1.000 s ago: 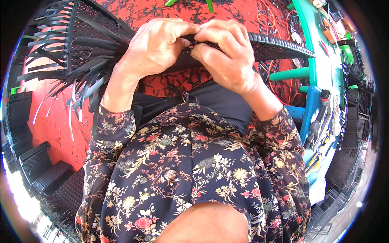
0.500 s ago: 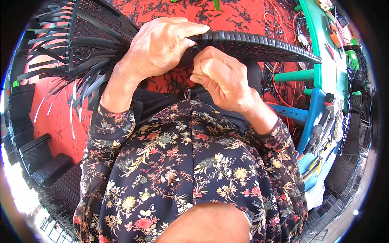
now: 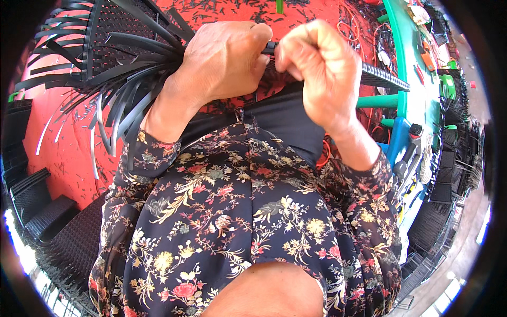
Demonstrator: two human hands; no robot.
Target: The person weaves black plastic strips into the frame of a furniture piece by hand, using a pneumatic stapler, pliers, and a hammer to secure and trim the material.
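Observation:
A black woven plastic panel (image 3: 384,77) with a wrapped rim stretches across in front of me, partly hidden behind my hands. My left hand (image 3: 224,61) is closed at the panel's rim, gripping it. Many loose black plastic strips (image 3: 140,74) fan out beside my left wrist, next to another black woven section (image 3: 119,45). My right hand (image 3: 325,74) is raised just right of the left one, in front of the rim. Its fingers are curled together near the rim, and whatever they hold is hidden.
Black strip scraps (image 3: 222,10) litter the red floor (image 3: 68,127). At the right stands a green and blue table (image 3: 404,100) with tools on it, an orange cord (image 3: 348,29) beside it. Black woven furniture (image 3: 53,216) sits at the lower left.
My right hand has risen up and to the right, from below the rim to in front of it. My left hand has shifted slightly right, its forefinger now curled in.

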